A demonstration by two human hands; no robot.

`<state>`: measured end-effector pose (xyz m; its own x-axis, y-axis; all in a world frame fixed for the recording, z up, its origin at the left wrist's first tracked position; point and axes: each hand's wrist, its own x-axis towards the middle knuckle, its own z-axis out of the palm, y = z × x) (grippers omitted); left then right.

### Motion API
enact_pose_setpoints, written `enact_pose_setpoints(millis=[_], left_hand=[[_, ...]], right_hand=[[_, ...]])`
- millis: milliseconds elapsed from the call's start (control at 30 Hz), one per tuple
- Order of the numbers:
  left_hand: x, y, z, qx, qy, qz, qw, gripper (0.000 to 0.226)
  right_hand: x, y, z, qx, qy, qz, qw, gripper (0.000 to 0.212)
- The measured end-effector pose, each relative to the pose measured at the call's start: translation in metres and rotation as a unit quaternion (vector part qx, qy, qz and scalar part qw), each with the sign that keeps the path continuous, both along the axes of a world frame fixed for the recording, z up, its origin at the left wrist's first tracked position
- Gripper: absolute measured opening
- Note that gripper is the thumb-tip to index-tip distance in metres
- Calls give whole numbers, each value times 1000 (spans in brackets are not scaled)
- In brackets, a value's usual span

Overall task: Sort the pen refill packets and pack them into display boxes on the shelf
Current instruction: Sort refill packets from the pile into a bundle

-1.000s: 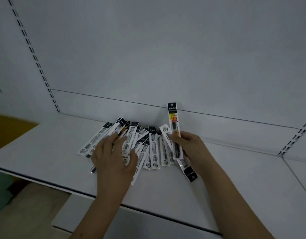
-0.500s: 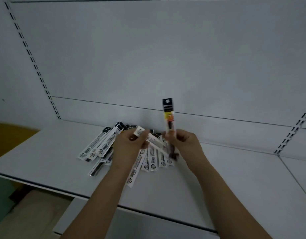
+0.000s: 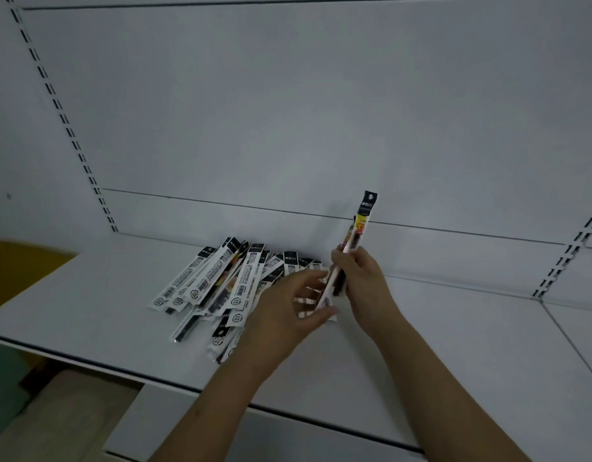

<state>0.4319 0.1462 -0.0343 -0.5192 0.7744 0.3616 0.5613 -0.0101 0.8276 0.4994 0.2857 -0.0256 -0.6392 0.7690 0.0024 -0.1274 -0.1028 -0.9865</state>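
A fanned pile of pen refill packets (image 3: 227, 285), white with black tops, lies on the white shelf (image 3: 438, 355) near the back panel. My right hand (image 3: 366, 281) is closed on a small bunch of refill packets (image 3: 364, 221), held upright and tilted, black header on top. A white packet back lies along this bunch, running down to its lower end. My left hand (image 3: 284, 311) is just left of that lower end, fingers spread and thumb under the white packet's tip. No display box is in view.
The white back panel rises behind the pile, with slotted uprights at the left (image 3: 64, 118) and right (image 3: 568, 258). A lower shelf (image 3: 204, 425) juts out below. A yellow surface (image 3: 17, 265) shows at the far left.
My left hand lifted a white packet off the pile and brought it against the bunch in my right hand; its fingers have now spread. My right hand moved right and tilted its packets.
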Motion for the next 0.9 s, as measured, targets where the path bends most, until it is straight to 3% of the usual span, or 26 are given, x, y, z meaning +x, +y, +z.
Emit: enact_pose_setpoints(millis=[100, 200, 233, 300, 367, 433, 633, 767, 900], left_hand=[[-12, -6, -8, -26, 115, 73, 990, 37], [-30, -17, -23, -44, 247, 254, 934, 35], [-34, -20, -30, -75, 260, 295, 916, 38], [-36, -23, -44, -143, 262, 326, 897, 46], [-35, -24, -54, -174, 277, 323, 888, 50], [-34, -22, -56, -180, 292, 320, 883, 49], [-33, -22, -56, -173, 298, 324, 881, 49], [-34, -22, -57, -171, 292, 320, 885, 48], [-34, -22, -58, -167, 297, 320, 884, 50]], right_hand=[[1, -1, 3, 2, 12, -22, 1000, 19], [2, 2, 1, 113, -40, -65, 991, 21], [2, 4, -2, 204, -114, -80, 969, 22], [1, 2, -10, 372, -296, -74, 877, 29], [0, -5, -20, 438, -405, -29, 802, 47], [-2, -10, -26, 452, -445, 8, 773, 57], [7, 3, -16, 402, -455, 2, 794, 28], [16, 13, -16, 363, -471, -29, 803, 25], [12, 17, -16, 340, -430, -51, 835, 31]])
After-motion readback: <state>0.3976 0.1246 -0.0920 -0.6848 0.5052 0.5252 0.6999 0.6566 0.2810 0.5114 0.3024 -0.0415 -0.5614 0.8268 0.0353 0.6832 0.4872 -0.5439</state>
